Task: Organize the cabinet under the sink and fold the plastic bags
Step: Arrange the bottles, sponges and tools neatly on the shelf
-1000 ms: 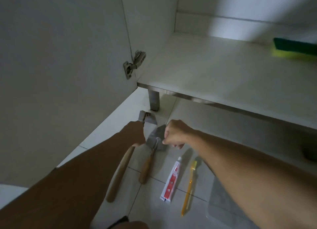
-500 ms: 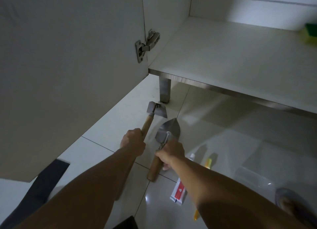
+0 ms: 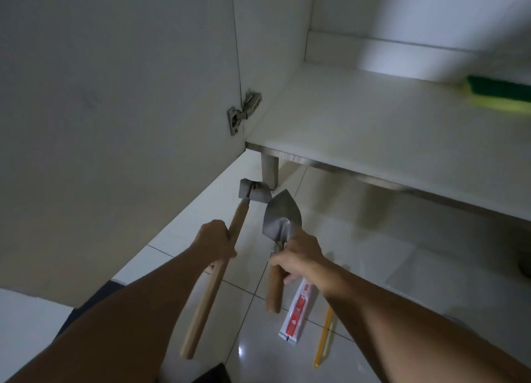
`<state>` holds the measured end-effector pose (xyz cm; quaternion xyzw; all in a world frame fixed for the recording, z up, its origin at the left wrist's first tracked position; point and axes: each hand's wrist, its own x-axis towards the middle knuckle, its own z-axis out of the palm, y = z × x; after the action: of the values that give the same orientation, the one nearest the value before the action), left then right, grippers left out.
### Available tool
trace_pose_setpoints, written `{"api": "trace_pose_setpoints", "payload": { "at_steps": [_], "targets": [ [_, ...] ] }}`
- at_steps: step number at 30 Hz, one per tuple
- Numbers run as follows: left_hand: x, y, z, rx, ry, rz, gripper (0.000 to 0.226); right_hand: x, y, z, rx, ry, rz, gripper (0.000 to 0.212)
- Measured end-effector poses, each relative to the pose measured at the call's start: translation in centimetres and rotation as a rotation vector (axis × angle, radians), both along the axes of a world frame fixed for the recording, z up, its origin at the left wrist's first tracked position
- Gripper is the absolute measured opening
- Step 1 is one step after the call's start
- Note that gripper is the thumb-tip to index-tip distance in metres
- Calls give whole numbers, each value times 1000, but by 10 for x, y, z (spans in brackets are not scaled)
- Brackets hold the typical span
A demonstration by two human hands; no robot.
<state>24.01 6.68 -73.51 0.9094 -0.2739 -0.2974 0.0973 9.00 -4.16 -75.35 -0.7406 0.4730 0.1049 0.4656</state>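
On the glossy tiled floor point(image 3: 359, 267) in front of you, a red and white toothpaste tube point(image 3: 297, 313) is lying just beside a yellow toothbrush point(image 3: 323, 339), the two roughly parallel. A patch of something dark point(image 3: 83, 305) is showing at the lower left, too dim for you to identify.

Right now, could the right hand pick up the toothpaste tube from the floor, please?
Probably not yet: the right hand grips the trowel, so its fingers are taken. The toothpaste tube lies uncovered on the floor just below it.
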Motion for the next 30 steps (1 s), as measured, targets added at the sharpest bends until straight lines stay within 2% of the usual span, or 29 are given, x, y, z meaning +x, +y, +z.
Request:
{"api": "trace_pose_setpoints", "payload": {
  "at_steps": [8, 16, 24, 30],
  "targets": [
    [-3, 8, 86, -25, 195, -49, 36, -16, -12, 75, -58, 32, 145, 24],
    [-8, -12, 147, -63, 175, -111, 37, -32, -42, 156, -86, -48, 96, 16],
    [-30, -103, 199, -182, 144, -164, 32, -56, -128, 213, -202, -77, -36, 35],
    [-51, -188, 212, -234, 145, -226, 36, -82, -209, 223, -207, -81, -121, 44]
  ]
}}
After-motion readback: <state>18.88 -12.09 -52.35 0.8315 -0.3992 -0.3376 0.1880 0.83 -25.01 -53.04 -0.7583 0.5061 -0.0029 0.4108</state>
